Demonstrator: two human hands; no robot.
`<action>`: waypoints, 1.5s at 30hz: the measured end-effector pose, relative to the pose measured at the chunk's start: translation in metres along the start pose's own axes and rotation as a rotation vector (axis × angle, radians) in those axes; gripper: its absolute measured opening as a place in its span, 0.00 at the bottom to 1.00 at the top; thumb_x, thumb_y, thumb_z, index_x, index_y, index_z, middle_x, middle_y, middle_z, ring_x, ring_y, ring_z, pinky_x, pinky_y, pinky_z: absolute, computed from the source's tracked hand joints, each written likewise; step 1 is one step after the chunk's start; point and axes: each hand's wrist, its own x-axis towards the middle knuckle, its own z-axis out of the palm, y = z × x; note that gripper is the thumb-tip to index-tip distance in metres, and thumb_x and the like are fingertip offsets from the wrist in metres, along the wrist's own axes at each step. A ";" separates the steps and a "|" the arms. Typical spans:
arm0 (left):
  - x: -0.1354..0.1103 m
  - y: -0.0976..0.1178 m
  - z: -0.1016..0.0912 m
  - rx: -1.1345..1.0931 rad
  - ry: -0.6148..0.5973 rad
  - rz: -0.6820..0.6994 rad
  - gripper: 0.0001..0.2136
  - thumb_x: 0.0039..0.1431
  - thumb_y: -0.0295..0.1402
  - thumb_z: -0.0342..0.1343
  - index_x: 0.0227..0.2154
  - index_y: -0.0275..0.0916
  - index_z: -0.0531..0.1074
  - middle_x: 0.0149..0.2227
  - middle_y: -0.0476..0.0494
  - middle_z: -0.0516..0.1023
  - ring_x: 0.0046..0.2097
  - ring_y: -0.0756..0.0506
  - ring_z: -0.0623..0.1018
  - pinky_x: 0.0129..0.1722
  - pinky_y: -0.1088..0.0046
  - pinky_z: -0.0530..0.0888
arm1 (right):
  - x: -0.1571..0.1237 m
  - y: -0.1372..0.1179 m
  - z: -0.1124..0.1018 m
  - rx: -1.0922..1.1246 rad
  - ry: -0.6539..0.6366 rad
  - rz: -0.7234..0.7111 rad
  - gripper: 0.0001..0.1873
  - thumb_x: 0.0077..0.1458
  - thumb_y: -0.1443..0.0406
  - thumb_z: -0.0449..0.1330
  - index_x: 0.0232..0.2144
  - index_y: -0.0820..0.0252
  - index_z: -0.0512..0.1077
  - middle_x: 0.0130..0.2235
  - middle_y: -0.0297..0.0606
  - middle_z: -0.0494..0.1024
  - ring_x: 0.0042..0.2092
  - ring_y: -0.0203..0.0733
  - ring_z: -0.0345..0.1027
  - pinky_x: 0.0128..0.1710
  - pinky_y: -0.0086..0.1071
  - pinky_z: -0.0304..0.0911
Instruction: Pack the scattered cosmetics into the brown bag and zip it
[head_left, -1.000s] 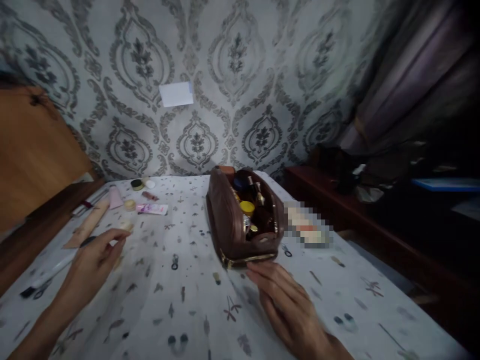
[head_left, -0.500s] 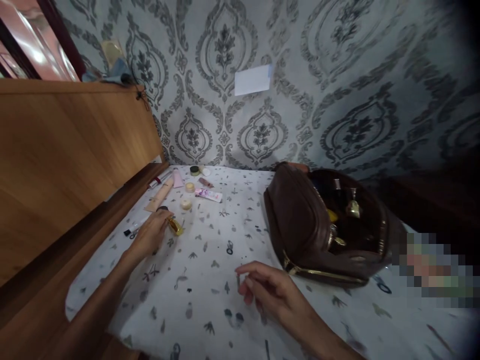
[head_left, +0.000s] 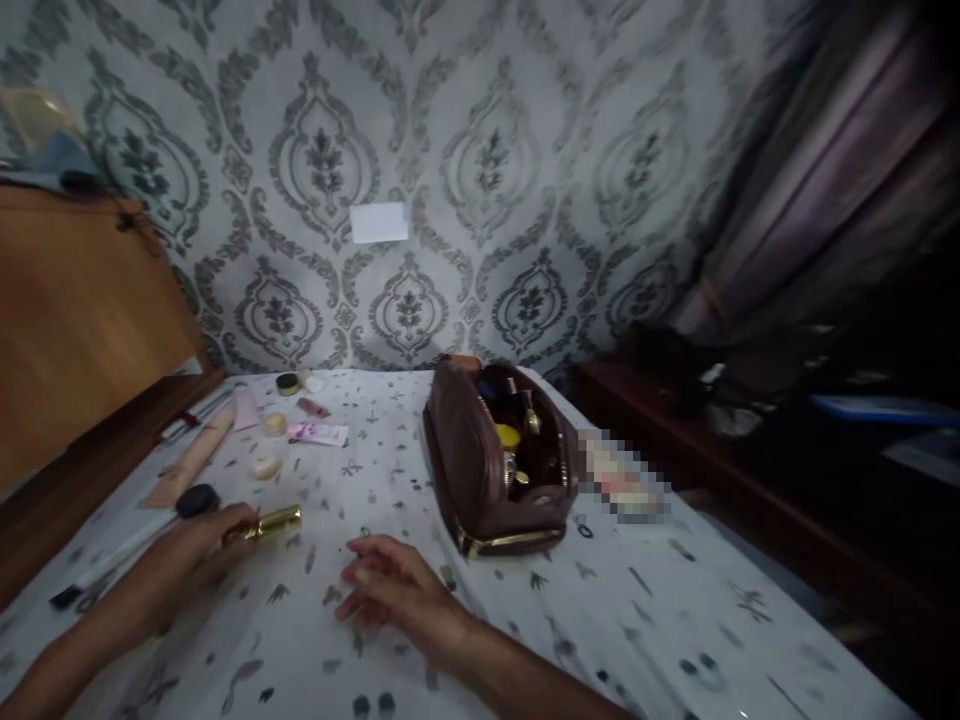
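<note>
My left hand (head_left: 214,545) is closed on a shiny gold cosmetic tube (head_left: 276,522), which points to the right; its darker brown end is partly covered by the fingers. A dark round lid or jar (head_left: 197,501) lies just beyond that hand. My right hand (head_left: 390,585) hovers over the patterned cloth with loosely bent fingers apart and nothing in them. To its right stands an unzipped brown makeup bag (head_left: 469,460), with a yellow item (head_left: 508,436) and a gold-coloured bottle (head_left: 532,420) among its contents.
Left of centre lie a printed white tube (head_left: 319,434), a beige tube (head_left: 191,460), a pink tube (head_left: 244,408), cream-coloured pots (head_left: 265,467) and a dark-lidded jar (head_left: 287,384). A wooden panel (head_left: 82,340) borders the left; dark furniture is at the right.
The view has swung right. My left hand has brought the gold tube off its former spot and turned it sideways. My right hand remains free, its fingers loosely spread.
</note>
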 end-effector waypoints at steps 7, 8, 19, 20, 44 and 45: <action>0.022 0.086 0.016 -0.199 -0.061 0.173 0.13 0.63 0.46 0.50 0.39 0.48 0.76 0.37 0.50 0.82 0.38 0.45 0.81 0.37 0.77 0.74 | 0.002 0.002 -0.004 0.040 0.054 -0.029 0.40 0.35 0.36 0.67 0.38 0.61 0.66 0.24 0.31 0.75 0.20 0.32 0.66 0.18 0.25 0.53; 0.026 0.093 0.018 -0.212 -0.049 0.191 0.12 0.63 0.46 0.51 0.40 0.48 0.76 0.38 0.50 0.82 0.38 0.45 0.81 0.37 0.77 0.75 | 0.002 0.000 -0.005 0.046 0.097 -0.050 0.39 0.36 0.36 0.66 0.36 0.61 0.66 0.22 0.29 0.73 0.18 0.30 0.63 0.17 0.25 0.51; 0.039 0.101 0.050 -0.402 0.131 0.096 0.11 0.62 0.41 0.52 0.41 0.42 0.73 0.38 0.48 0.80 0.31 0.48 0.75 0.29 0.76 0.71 | 0.006 -0.026 -0.019 0.127 0.315 -0.180 0.31 0.33 0.44 0.73 0.27 0.60 0.67 0.21 0.26 0.69 0.20 0.28 0.56 0.18 0.24 0.44; 0.038 0.101 0.052 -0.422 0.128 0.088 0.11 0.62 0.41 0.52 0.41 0.42 0.73 0.38 0.48 0.80 0.32 0.48 0.75 0.31 0.75 0.71 | 0.007 -0.026 -0.020 0.122 0.312 -0.182 0.31 0.33 0.45 0.73 0.28 0.60 0.68 0.21 0.27 0.70 0.20 0.28 0.57 0.18 0.24 0.44; 0.030 0.099 0.058 -0.867 0.007 -0.049 0.13 0.61 0.42 0.55 0.45 0.41 0.64 0.33 0.49 0.73 0.36 0.47 0.75 0.32 0.75 0.70 | 0.008 -0.023 -0.020 -0.007 0.281 -0.251 0.25 0.43 0.47 0.70 0.32 0.59 0.70 0.25 0.30 0.71 0.26 0.32 0.61 0.26 0.27 0.54; 0.030 0.099 0.058 -0.845 0.007 -0.038 0.11 0.63 0.42 0.52 0.42 0.41 0.65 0.30 0.50 0.72 0.34 0.47 0.74 0.32 0.74 0.69 | 0.009 -0.022 -0.020 -0.016 0.277 -0.254 0.25 0.44 0.47 0.70 0.32 0.59 0.70 0.25 0.30 0.71 0.26 0.33 0.61 0.26 0.27 0.54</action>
